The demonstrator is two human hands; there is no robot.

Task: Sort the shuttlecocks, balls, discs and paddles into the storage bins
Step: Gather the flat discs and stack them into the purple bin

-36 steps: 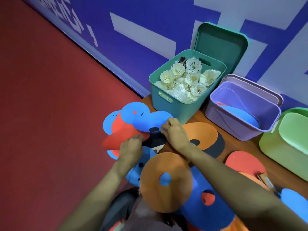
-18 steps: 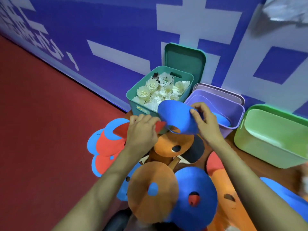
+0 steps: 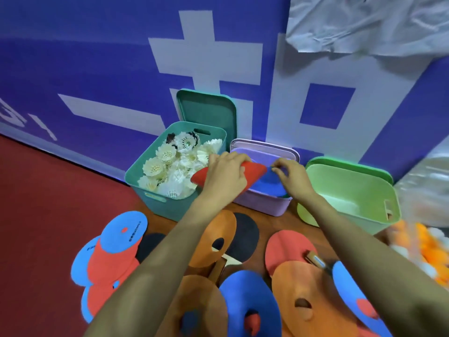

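Left hand [image 3: 226,176] gripping flat red disc [image 3: 255,173], right hand [image 3: 294,178] pinching blue disc [image 3: 269,184]

We're pretty sure this is a sports hall: red court floor [image 3: 48,210] way left of our fingers [image 3: 229,157], blue banner wall [image 3: 85,57] with huge white lettering beyond them, shuttlecocks [image 3: 155,166] binned just left, paddles [image 3: 245,237], discs [image 3: 124,232] and balls [image 3: 424,249] scattered below and right.

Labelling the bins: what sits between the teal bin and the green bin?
The purple bin, in the head view. The left hand grips a red disc, the right hand a blue disc, over it.
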